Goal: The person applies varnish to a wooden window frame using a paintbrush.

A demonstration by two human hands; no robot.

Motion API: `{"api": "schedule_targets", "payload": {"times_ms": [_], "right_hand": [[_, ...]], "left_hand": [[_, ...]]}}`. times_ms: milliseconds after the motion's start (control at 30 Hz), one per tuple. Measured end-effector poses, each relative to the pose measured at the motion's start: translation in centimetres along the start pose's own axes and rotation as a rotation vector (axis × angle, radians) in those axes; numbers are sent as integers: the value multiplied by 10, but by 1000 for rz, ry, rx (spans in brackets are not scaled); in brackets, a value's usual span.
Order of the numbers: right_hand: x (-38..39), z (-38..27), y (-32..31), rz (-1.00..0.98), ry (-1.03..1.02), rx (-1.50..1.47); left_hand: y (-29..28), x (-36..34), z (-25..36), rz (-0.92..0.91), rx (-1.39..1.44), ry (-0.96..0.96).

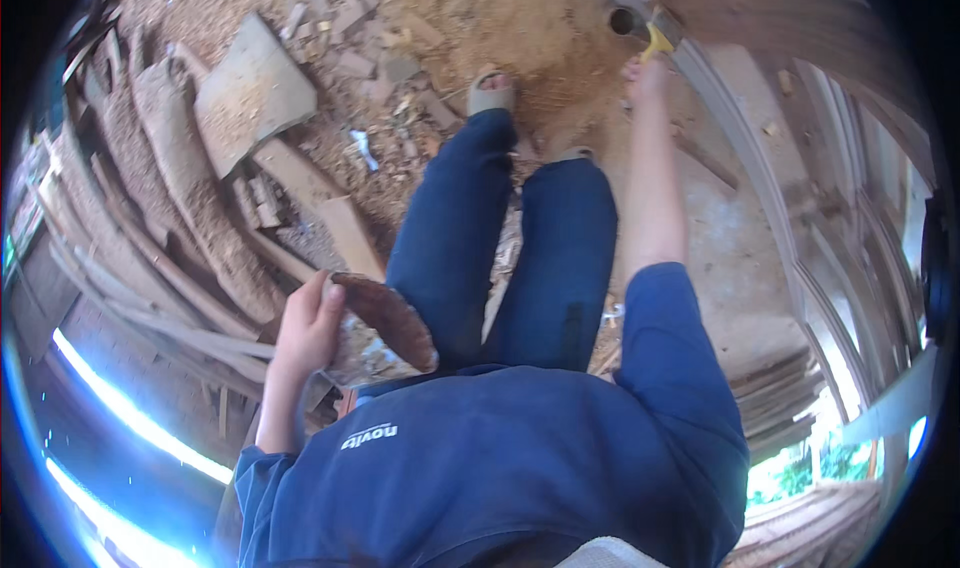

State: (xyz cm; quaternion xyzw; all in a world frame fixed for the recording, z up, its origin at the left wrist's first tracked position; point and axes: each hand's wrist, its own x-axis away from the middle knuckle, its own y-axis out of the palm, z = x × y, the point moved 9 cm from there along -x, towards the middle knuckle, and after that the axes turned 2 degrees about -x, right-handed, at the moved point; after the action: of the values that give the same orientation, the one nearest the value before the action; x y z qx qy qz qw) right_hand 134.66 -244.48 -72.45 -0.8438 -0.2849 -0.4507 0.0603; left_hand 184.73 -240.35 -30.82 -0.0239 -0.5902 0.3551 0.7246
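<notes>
My left hand (312,320) is closed on the rim of a brown, oval, dish-like piece (388,320), held beside my left thigh. The thumb lies over its upper edge, and I cannot make out its exact kind. Stretched far forward, my right hand (646,76) grips a yellow-handled tool (656,42). The tool's working end is against or close to a long curved wooden board (770,13), too small to make out. Just left of it is a round, dark-mouthed tube or can (622,21).
Wood offcuts (350,18) and sawdust cover the ground ahead. At the left lie logs (200,178), a grey broken panel (255,93) and a squared beam (350,233). Long boards (850,168) stand along the right, with stacked planks (775,403) lower down.
</notes>
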Motion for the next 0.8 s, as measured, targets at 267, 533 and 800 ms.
{"api": "schedule_targets", "payload": {"times_ms": [267, 533, 800], "right_hand": [[152, -151, 76, 16, -331, 99], [174, -149, 58, 320, -876, -26], [-6, 16, 9, 333, 36, 263]], "left_hand": [[-12, 45, -24, 320, 349, 74], [-3, 39, -49, 394, 337, 89], [-1, 8, 37, -34, 366, 170]]}}
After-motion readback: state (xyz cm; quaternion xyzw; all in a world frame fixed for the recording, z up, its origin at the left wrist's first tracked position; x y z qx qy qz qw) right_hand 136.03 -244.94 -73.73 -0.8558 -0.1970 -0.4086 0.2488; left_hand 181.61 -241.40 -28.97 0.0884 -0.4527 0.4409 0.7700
